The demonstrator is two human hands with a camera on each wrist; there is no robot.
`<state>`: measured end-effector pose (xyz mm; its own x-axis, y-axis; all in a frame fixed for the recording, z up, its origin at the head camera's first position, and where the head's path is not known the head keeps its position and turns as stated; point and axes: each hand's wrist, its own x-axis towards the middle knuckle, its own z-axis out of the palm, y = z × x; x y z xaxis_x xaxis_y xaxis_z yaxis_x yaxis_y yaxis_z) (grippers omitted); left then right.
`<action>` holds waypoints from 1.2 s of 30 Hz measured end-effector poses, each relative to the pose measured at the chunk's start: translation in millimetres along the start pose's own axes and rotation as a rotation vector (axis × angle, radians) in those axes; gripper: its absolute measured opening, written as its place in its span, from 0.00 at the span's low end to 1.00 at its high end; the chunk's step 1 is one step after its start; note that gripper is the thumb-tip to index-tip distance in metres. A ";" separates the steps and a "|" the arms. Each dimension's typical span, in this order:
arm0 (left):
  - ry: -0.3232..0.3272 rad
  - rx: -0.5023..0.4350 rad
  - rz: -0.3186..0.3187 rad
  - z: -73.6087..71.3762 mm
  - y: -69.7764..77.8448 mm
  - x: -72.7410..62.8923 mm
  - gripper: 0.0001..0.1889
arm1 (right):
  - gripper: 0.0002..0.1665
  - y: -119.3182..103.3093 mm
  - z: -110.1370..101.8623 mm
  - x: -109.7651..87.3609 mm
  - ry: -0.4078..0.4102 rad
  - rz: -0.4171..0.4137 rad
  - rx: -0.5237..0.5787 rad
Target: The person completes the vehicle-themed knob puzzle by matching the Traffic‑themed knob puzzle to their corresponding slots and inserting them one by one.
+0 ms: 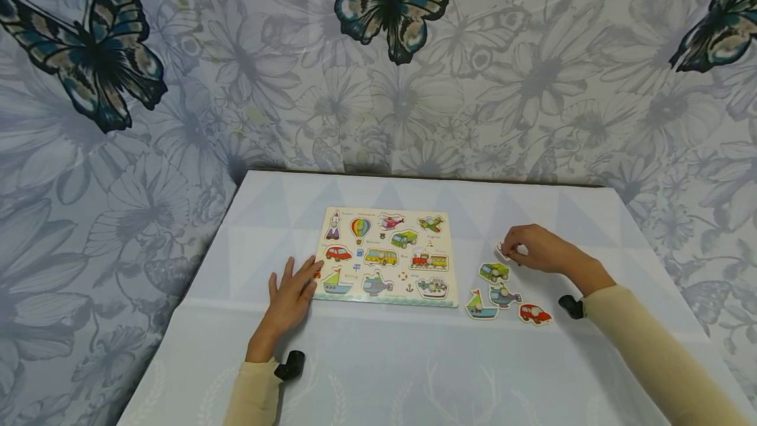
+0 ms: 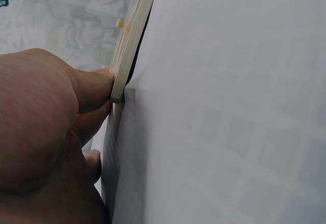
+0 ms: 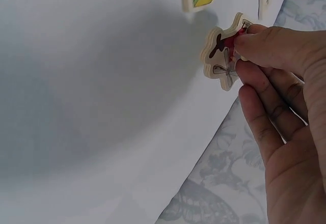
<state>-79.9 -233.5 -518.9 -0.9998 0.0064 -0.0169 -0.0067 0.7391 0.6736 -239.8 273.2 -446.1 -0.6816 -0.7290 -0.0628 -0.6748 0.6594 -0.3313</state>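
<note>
A cream wooden puzzle board [image 1: 384,302] with vehicle pictures lies flat on the table. My left hand [image 1: 286,307] touches its left edge near the front corner, fingers spread. In the left wrist view the thumb [image 2: 91,89] presses against the board's side. To the right of the board my right hand [image 1: 539,250] pinches a red helicopter puzzle piece [image 3: 222,56] between thumb and fingers, above the table. Below that hand lie a green truck piece [image 1: 493,272], a grey-blue helicopter piece [image 1: 504,295], a sailboat piece [image 1: 481,307] and a red car piece [image 1: 535,313].
A pale patterned cloth covers the table [image 1: 367,360]. The table's far edge [image 1: 426,179] meets a butterfly-print backdrop [image 1: 296,104]. A small black device sits at each wrist, at the left cuff [image 1: 290,365] and the right cuff [image 1: 570,306].
</note>
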 end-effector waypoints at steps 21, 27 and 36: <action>0.004 -0.010 0.007 -1.3 0.8 -0.1 0.24 | 0.07 -30.4 -1.7 69.5 0.010 -0.176 -0.016; 0.007 -0.007 0.014 -0.5 1.2 -0.5 0.24 | 0.07 -39.6 -4.1 89.4 -0.001 -0.193 -0.011; 0.016 0.010 0.004 0.3 2.2 0.1 0.24 | 0.07 -56.2 -5.9 120.1 -0.018 -0.212 -0.021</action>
<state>-80.0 -231.7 -517.7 -1.0000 -0.0008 -0.0023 -0.0021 0.7458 0.6662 -285.4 149.7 -429.4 -0.5190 -0.8547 -0.0105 -0.8083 0.4947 -0.3192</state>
